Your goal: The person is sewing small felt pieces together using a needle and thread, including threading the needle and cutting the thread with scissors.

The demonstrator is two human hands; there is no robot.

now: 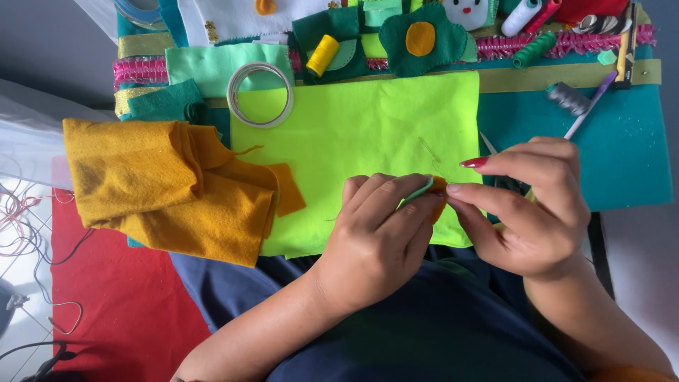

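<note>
My left hand [378, 237] pinches a small felt piece [426, 189], green on one side and orange on the other, over the bright lime-green felt sheet [353, 134]. My right hand [527, 209] meets it from the right, thumb and forefinger pinched at the piece's orange edge, apparently on a thin needle with a faint thread rising above it. Both hands hover just above the sheet's lower right corner, fingertips touching.
Folded mustard felt [170, 187] lies left. A tape roll [260, 94] sits on the sheet's top left corner. Behind are a yellow thread spool [322, 55], a dark green felt flower [423, 39], grey spool [568, 98], scissors [495, 152], teal felt [622, 155] and red cloth [120, 304].
</note>
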